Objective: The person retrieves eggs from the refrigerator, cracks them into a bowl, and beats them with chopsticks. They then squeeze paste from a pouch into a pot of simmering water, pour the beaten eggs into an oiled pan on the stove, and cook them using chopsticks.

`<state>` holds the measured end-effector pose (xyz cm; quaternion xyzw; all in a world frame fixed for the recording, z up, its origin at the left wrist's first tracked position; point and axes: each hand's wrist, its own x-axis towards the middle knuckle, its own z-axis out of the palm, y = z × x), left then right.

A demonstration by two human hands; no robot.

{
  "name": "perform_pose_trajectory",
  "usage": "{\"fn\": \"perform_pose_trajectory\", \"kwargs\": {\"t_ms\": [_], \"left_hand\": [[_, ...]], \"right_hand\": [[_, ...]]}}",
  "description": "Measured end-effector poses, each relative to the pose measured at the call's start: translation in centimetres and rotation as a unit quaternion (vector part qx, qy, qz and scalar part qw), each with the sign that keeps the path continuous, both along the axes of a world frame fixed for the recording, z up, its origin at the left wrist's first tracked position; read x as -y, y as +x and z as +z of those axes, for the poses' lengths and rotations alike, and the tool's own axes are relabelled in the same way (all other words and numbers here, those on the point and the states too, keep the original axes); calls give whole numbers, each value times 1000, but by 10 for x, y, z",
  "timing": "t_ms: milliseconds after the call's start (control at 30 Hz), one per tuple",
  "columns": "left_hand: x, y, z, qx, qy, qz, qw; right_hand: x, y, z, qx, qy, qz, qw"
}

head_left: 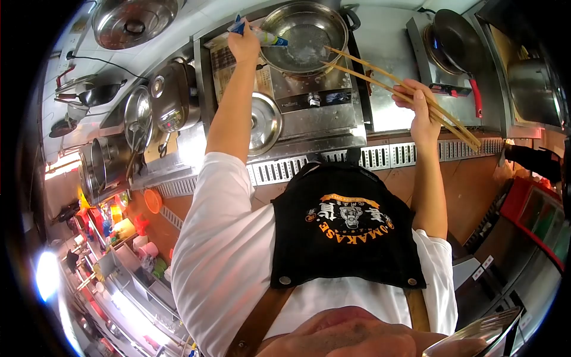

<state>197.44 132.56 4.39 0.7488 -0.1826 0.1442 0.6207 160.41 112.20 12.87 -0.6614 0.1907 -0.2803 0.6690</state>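
My left hand [244, 44] is closed around a plastic packet [265, 38] with blue, white and green print. Its end reaches over the left rim of a wide metal pan [304, 66], which holds bubbling clear liquid. What the packet contains cannot be seen. In my right hand [417, 106] is a pair of long wooden chopsticks [380, 80], gripped near the middle. Their tips are spread apart at the pan's right side. The pan stands on a steel cooker [318, 122] with a knob and panel on its front.
A round metal lid [263, 123] lies left of the cooker's knob. To the right, a black frying pan with a red handle [477, 98] sits on a portable stove [429, 59]. Steel appliances [172, 95], pots [110, 160] and another lid [138, 113] crowd the left.
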Motion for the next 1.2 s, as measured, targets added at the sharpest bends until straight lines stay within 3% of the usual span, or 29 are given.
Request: {"fn": "perform_pose_trajectory", "kwargs": {"t_ms": [133,233,400,500,1200], "left_hand": [[-1,-3,0,8,-38,6,999],[-8,-5,3,-52,16,11,998],[-8,1,0,13,37,29,999],[-10,28,-31,41,44,71,996],[-17,44,-26,67,128,80,986]], "right_hand": [[3,-7,-6,-3,0,-5,1000],[7,-16,-8,-16,-1,-32,999],[16,-32,-8,-12,-12,-75,997],[17,-40,-7,-2,-7,-95,995],[16,-66,-5,4,18,-134,991]]}}
